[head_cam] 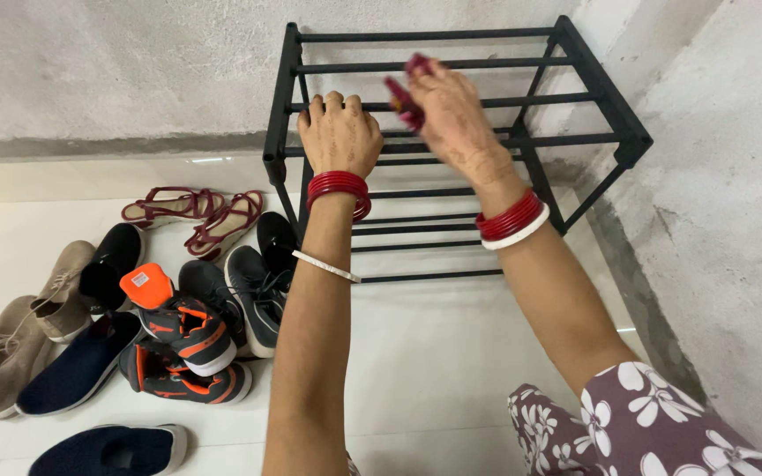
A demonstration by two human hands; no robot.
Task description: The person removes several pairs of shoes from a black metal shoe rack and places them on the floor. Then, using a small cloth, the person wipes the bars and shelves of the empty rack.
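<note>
White tile floor point(451, 353), grey wall. L hand point(339, 132) clamped on black rack point(451, 66) bar; R hand point(451, 115) closed on dark red cloth point(403, 99) at top. Shoes point(178, 308) piled left.

A small white label point(140, 278) on an orange insole point(147, 286).
</note>
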